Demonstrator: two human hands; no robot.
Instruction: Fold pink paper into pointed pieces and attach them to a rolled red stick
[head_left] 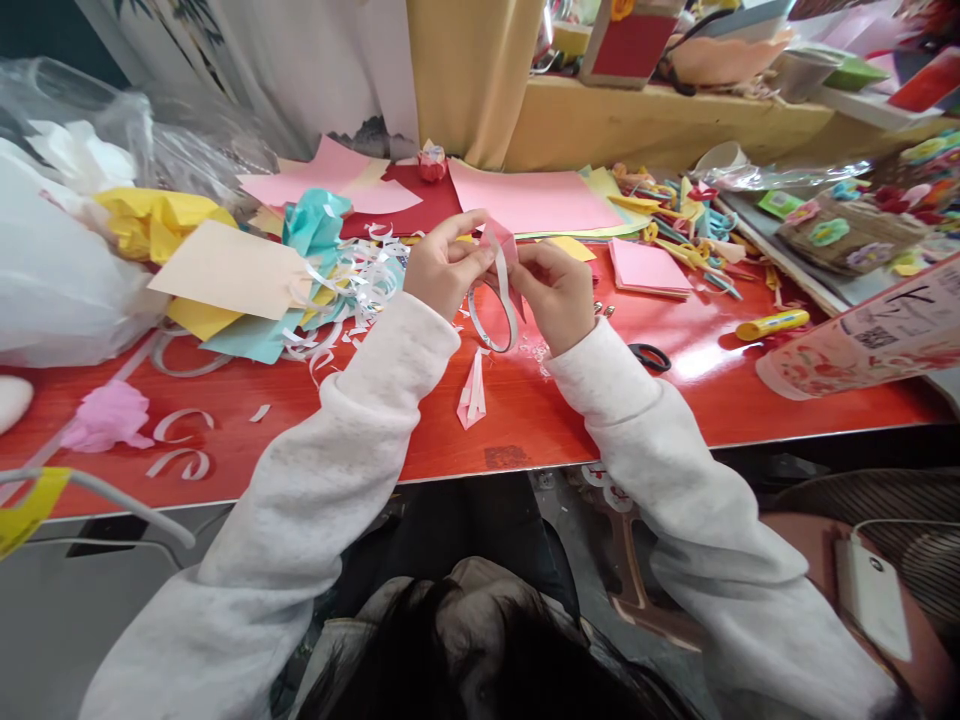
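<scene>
My left hand (pixel 441 268) pinches a small folded piece of pink paper (pixel 498 238) above the red table, thumb and forefinger at its left side. From the right, my right hand (pixel 559 295) pinches the same paper, its fingers closed at the edge. A white strip (pixel 503 278) runs down the front of the paper and seems to join a narrow ring of white tape (pixel 480 325) that hangs below; where exactly they meet is unclear. Under the hands a folded pink paper piece (pixel 472 395) with whitish strips lies on the table.
Left are white paper curls (pixel 375 275), a cream card (pixel 232 268) and pink crumpled paper (pixel 109 415). Right are a pink paper stack (pixel 649 266), black scissors handle (pixel 651 357), yellow marker-like tube (pixel 772 325) and tilted plastic cup (pixel 862 335). Pink sheets (pixel 532 198) lie behind.
</scene>
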